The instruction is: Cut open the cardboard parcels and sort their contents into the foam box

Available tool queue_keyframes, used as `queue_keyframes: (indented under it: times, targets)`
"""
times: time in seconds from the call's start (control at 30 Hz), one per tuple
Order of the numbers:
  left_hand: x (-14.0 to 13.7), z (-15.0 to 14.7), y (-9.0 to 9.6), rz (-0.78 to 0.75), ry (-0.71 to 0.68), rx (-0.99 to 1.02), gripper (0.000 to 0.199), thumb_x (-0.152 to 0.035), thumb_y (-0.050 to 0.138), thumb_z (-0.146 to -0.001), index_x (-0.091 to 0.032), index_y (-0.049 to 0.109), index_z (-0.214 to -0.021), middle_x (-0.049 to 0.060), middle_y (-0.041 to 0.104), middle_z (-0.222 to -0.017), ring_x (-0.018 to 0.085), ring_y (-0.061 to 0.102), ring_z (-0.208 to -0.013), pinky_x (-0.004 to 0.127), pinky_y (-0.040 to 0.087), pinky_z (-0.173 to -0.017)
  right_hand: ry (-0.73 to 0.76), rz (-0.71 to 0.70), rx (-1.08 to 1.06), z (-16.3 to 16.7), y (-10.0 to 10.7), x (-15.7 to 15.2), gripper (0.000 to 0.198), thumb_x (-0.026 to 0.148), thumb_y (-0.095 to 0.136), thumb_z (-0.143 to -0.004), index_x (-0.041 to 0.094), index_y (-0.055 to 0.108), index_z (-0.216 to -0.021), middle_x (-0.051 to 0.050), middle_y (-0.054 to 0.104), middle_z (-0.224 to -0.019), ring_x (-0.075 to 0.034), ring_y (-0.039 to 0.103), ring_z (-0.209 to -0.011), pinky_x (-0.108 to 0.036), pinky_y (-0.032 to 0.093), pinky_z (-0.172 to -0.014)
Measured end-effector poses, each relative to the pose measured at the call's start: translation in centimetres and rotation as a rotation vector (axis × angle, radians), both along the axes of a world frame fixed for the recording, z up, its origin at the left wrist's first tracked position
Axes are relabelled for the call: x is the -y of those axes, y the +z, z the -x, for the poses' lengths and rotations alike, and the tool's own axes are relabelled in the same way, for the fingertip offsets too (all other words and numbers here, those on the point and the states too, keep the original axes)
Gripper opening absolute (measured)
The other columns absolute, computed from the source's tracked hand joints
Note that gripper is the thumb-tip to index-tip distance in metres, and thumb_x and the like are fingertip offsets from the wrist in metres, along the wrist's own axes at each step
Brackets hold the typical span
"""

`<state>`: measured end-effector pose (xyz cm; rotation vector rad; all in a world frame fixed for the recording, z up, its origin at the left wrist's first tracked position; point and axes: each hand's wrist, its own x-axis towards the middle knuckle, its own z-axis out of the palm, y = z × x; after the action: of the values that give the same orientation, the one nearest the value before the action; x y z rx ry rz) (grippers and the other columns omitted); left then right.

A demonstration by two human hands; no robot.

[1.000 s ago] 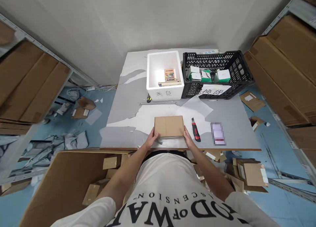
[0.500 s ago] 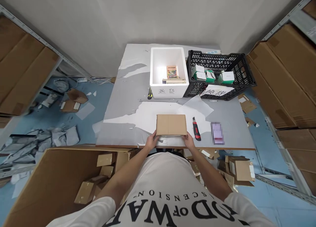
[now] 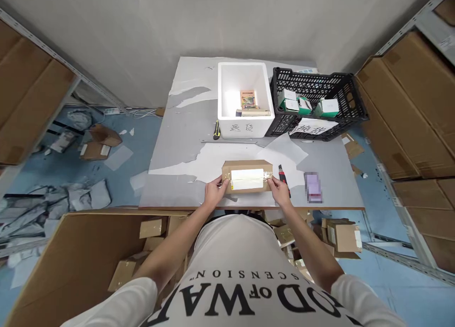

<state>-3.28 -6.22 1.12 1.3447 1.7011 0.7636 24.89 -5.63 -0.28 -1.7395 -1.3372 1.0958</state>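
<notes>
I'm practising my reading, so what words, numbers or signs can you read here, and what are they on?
"退货": front of the white box.
"换货", slightly blurred: paper on the black crate.
"OD OF WA" and "SCENSION", upside down, other letters cut off: white shirt.
Too small or blurred to read: label on the cardboard box, book cover, purple thing.

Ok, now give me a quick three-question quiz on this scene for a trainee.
1. True or false: the left hand and right hand are both on the cardboard box.
2. What holds the green-and-white boxes? A: the white bin; B: the black crate; C: the big carton at lower left.
3. Fill in: the red-and-black cutter lies closest to the ____ hand.

Key: 1 true; 2 B; 3 right.
</notes>
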Motion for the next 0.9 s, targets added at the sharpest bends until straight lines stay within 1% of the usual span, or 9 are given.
queue_keyframes:
  times: [0.1, 0.23, 0.3, 0.43, 0.57, 0.67, 0.73, 0.8, 0.9]
  targets:
    - [-0.7, 0.1, 0.4, 0.014, 0.003, -0.094, 0.051, -0.057, 0.051, -0.083, -0.018, 0.07, -0.109, 0.005, 0.074, -0.088, 0.021, 0.065, -0.082, 0.026, 0.046, -0.071, -0.019, 0.03, 0.124, 0.0, -0.1, -0.3, 0.06, 0.062, 0.047, -0.083, 0.016, 0.069, -0.116, -0.009, 0.069, -0.116, -0.03, 0.063, -0.107, -0.04, 0.048, -0.093]
    - [-1.2, 0.2, -0.9, 0.06, -0.011, -0.149, 0.051, -0.059, 0.05, -0.083, -0.018, 0.073, -0.102, 0.005, 0.073, -0.08, 0.02, 0.063, -0.076, 0.025, 0.043, -0.065, 0.006, 0.1, 0.204, 0.2, -1.1, 0.0, 0.057, 0.062, 0.046, -0.084, 0.017, 0.073, -0.108, -0.009, 0.073, -0.105, -0.031, 0.066, -0.101, -0.04, 0.05, -0.087]
    - [-1.3, 0.2, -1.9, 0.07, -0.03, -0.154, 0.05, -0.057, 0.05, -0.083, -0.017, 0.074, -0.1, 0.005, 0.072, -0.078, 0.019, 0.062, -0.074, 0.025, 0.042, -0.064, -0.003, 0.111, 0.194, 0.5, -1.7, 0.2, 0.057, 0.062, 0.047, -0.083, 0.017, 0.073, -0.107, -0.009, 0.074, -0.102, -0.031, 0.066, -0.1, -0.039, 0.051, -0.085]
    - [-1.6, 0.5, -3.2, 0.06, -0.02, -0.126, 0.05, -0.057, 0.051, -0.082, -0.017, 0.072, -0.104, 0.006, 0.073, -0.082, 0.02, 0.062, -0.077, 0.026, 0.042, -0.066, -0.062, 0.102, 0.162, 0.8, -2.6, 0.2, 0.061, 0.063, 0.051, -0.08, 0.014, 0.071, -0.11, -0.011, 0.072, -0.107, -0.03, 0.065, -0.102, -0.037, 0.05, -0.087]
    - [-2.1, 0.6, -3.7, 0.055, -0.034, -0.158, 0.051, -0.059, 0.05, -0.082, -0.017, 0.074, -0.101, 0.006, 0.072, -0.077, 0.02, 0.062, -0.072, 0.027, 0.042, -0.066, -0.088, 0.126, 0.15, 0.6, -3.5, -0.2, 0.065, 0.065, 0.051, -0.079, 0.012, 0.071, -0.11, -0.014, 0.072, -0.107, -0.029, 0.068, -0.093, -0.039, 0.051, -0.086]
    - [-2.2, 0.7, -3.9, 0.058, -0.018, -0.152, 0.051, -0.059, 0.052, -0.081, -0.017, 0.075, -0.098, 0.006, 0.072, -0.076, 0.021, 0.063, -0.073, 0.028, 0.044, -0.068, -0.092, 0.149, 0.108, 0.4, -4.1, -0.5, 0.064, 0.065, 0.052, -0.077, 0.013, 0.07, -0.11, -0.014, 0.071, -0.109, -0.028, 0.067, -0.092, -0.039, 0.053, -0.084]
    - [-2.2, 0.7, -4.2, 0.061, 0.01, -0.104, 0.05, -0.059, 0.053, -0.081, -0.017, 0.074, -0.099, 0.006, 0.074, -0.082, 0.023, 0.065, -0.079, 0.029, 0.046, -0.073, -0.09, 0.167, 0.071, 0.3, -4.3, -0.5, 0.064, 0.065, 0.052, -0.077, 0.014, 0.069, -0.111, -0.013, 0.07, -0.111, -0.027, 0.066, -0.094, -0.039, 0.053, -0.083]
    - [-1.9, 0.9, -4.8, 0.057, 0.044, -0.028, 0.05, -0.056, 0.051, -0.082, -0.017, 0.073, -0.103, 0.007, 0.074, -0.095, 0.025, 0.065, -0.09, 0.031, 0.048, -0.08, -0.08, 0.176, 0.042, 0.1, -4.6, -0.5, 0.062, 0.065, 0.05, -0.078, 0.015, 0.068, -0.11, -0.012, 0.07, -0.111, -0.026, 0.065, -0.096, -0.039, 0.054, -0.083]
    - [-1.0, 1.5, -6.1, 0.06, 0.112, 0.123, 0.05, -0.051, 0.047, -0.086, -0.015, 0.068, -0.112, 0.009, 0.069, -0.114, 0.026, 0.062, -0.107, 0.035, 0.047, -0.092, -0.053, 0.158, -0.012, -0.3, -5.2, -0.2, 0.06, 0.063, 0.04, -0.084, 0.018, 0.066, -0.113, -0.01, 0.068, -0.114, -0.025, 0.063, -0.103, -0.04, 0.053, -0.087]
